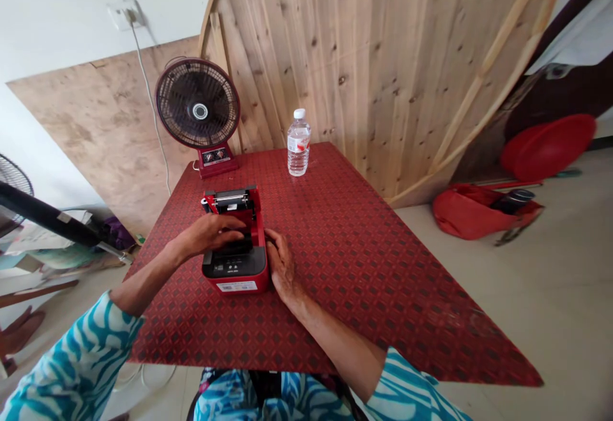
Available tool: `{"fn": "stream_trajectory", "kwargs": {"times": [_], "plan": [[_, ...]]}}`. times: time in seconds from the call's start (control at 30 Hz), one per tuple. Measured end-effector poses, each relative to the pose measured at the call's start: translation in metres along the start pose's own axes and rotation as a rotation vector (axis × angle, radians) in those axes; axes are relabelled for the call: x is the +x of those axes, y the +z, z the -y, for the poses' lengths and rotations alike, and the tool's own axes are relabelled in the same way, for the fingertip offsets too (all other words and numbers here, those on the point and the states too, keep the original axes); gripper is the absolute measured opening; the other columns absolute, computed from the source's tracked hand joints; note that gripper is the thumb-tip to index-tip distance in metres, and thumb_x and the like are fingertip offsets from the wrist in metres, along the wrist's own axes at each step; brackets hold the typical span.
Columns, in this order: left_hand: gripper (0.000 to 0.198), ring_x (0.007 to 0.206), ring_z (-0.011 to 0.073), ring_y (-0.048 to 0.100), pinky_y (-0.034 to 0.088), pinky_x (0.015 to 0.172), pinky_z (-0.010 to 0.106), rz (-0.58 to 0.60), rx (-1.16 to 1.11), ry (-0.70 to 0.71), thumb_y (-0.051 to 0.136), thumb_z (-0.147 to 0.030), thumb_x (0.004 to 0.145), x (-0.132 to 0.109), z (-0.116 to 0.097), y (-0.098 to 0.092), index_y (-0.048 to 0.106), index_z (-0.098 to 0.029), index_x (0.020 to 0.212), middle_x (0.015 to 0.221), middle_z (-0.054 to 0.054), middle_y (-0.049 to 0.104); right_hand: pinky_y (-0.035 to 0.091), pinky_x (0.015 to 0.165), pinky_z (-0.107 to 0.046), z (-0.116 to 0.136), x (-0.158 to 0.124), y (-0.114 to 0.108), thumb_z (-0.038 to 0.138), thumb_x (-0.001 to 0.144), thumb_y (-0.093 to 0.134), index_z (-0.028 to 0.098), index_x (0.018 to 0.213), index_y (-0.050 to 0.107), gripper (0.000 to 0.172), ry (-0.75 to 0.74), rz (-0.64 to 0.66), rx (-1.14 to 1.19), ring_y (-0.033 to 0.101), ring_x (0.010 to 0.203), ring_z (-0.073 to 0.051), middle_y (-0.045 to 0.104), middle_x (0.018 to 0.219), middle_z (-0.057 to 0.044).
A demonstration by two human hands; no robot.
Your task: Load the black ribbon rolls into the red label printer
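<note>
The left hand (pixel 211 232) lies flat across the top of the small red printer (pixel 235 245), fingers stretched out and loose over its open middle bay, not clamped round anything. The right hand (pixel 281 266) presses against the printer's right side wall, fingers together and lying along the casing, bracing it rather than gripping (the palm sits on the table just beside the machine).

The printer itself stands toward the near left part of the red patterned table (pixel 364 261), its dark front panel and white label facing the person, its lid (pixel 232 200) tipped up at the back with a roller showing along the edge.

Beyond the printer, at the table's far left corner, a dark-bladed desk fan (pixel 198 109) on a red base faces this way. To the right of the fan, and well behind the printer, a clear water bottle (pixel 298 143) with a white cap stands upright. Further right of the printer, off the table and down on the floor, a red bag (pixel 472 211) slumps against the planked wooden wall, with a red basin (pixel 548 145) behind it. Both sleeves are blue-and-white patterned.
</note>
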State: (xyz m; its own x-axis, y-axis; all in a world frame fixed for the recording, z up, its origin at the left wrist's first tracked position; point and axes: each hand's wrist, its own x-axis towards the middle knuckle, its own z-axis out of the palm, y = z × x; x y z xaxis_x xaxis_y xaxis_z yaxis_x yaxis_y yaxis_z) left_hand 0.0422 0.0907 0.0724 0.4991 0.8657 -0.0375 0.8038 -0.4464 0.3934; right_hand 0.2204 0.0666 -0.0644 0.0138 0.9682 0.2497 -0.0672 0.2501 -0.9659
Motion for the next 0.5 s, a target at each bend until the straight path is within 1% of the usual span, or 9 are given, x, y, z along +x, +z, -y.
{"fn": "stream_trajectory", "kwargs": {"times": [0.07,0.1,0.17,0.23,0.3,0.37,0.43,0.5], "plan": [[0.034,0.092,0.0214,0.070,0.052,0.081,0.029,-0.156,-0.133,-0.020,0.051,-0.044,0.091,-0.024,-0.003,-0.001,0.070,-0.023,0.109,0.106,0.005,0.074,0.042,0.104,-0.041,0.002,0.000,-0.001,0.036,0.090,0.041,0.023,0.118,0.058,0.035,0.001,-0.004,-0.004,0.055,0.116,-0.021,0.061,0.121,-0.008],[0.036,0.096,0.0220,0.069,0.053,0.082,0.030,-0.190,-0.171,-0.027,0.050,-0.046,0.092,-0.036,-0.005,0.000,0.070,-0.022,0.110,0.109,0.006,0.074,0.042,0.104,-0.041,0.002,-0.001,-0.001,0.036,0.090,0.041,0.023,0.118,0.058,0.035,0.004,-0.008,-0.005,0.055,0.116,-0.022,0.061,0.121,-0.008],[0.038,0.100,0.0229,0.068,0.053,0.083,0.030,-0.231,-0.207,0.018,0.056,-0.047,0.089,-0.057,-0.010,0.006,0.067,-0.022,0.114,0.113,0.007,0.072,0.042,0.103,-0.042,0.002,0.000,0.000,0.037,0.090,0.041,0.023,0.119,0.058,0.036,0.014,-0.012,-0.005,0.056,0.116,-0.022,0.061,0.121,-0.009],[0.039,0.101,0.0229,0.068,0.053,0.084,0.031,-0.272,-0.187,0.071,0.062,-0.046,0.086,-0.071,-0.014,0.016,0.065,-0.022,0.117,0.113,0.008,0.071,0.042,0.104,-0.042,0.000,0.000,0.000,0.038,0.091,0.041,0.023,0.119,0.057,0.036,0.020,-0.011,-0.005,0.055,0.116,-0.022,0.061,0.121,-0.008],[0.036,0.098,0.0221,0.069,0.053,0.084,0.032,-0.326,-0.136,0.098,0.062,-0.043,0.087,-0.075,-0.016,0.027,0.065,-0.022,0.116,0.111,0.009,0.071,0.041,0.104,-0.042,-0.001,0.000,0.001,0.038,0.091,0.041,0.023,0.119,0.057,0.036,0.019,-0.017,-0.008,0.055,0.116,-0.022,0.061,0.122,-0.008],[0.032,0.096,0.0213,0.069,0.053,0.083,0.032,-0.379,-0.078,0.126,0.061,-0.040,0.088,-0.074,-0.016,0.035,0.064,-0.021,0.114,0.109,0.009,0.072,0.040,0.105,-0.042,-0.002,-0.001,0.001,0.038,0.091,0.041,0.024,0.119,0.057,0.035,0.013,-0.022,-0.015,0.055,0.116,-0.022,0.061,0.122,-0.007],[0.029,0.094,0.0208,0.069,0.053,0.082,0.032,-0.422,-0.023,0.173,0.063,-0.036,0.088,-0.071,-0.015,0.038,0.064,-0.020,0.112,0.107,0.009,0.073,0.040,0.105,-0.042,-0.002,-0.001,0.000,0.038,0.091,0.041,0.024,0.119,0.057,0.035,0.005,-0.019,-0.024,0.055,0.116,-0.021,0.061,0.122,-0.007],[0.021,0.093,0.0193,0.069,0.052,0.083,0.032,-0.474,0.021,0.230,0.062,-0.031,0.090,-0.069,-0.016,0.039,0.065,-0.019,0.107,0.103,0.008,0.074,0.040,0.104,-0.041,-0.001,-0.001,0.000,0.038,0.091,0.041,0.024,0.118,0.058,0.035,0.000,-0.015,-0.031,0.055,0.115,-0.021,0.062,0.122,-0.006]]}}
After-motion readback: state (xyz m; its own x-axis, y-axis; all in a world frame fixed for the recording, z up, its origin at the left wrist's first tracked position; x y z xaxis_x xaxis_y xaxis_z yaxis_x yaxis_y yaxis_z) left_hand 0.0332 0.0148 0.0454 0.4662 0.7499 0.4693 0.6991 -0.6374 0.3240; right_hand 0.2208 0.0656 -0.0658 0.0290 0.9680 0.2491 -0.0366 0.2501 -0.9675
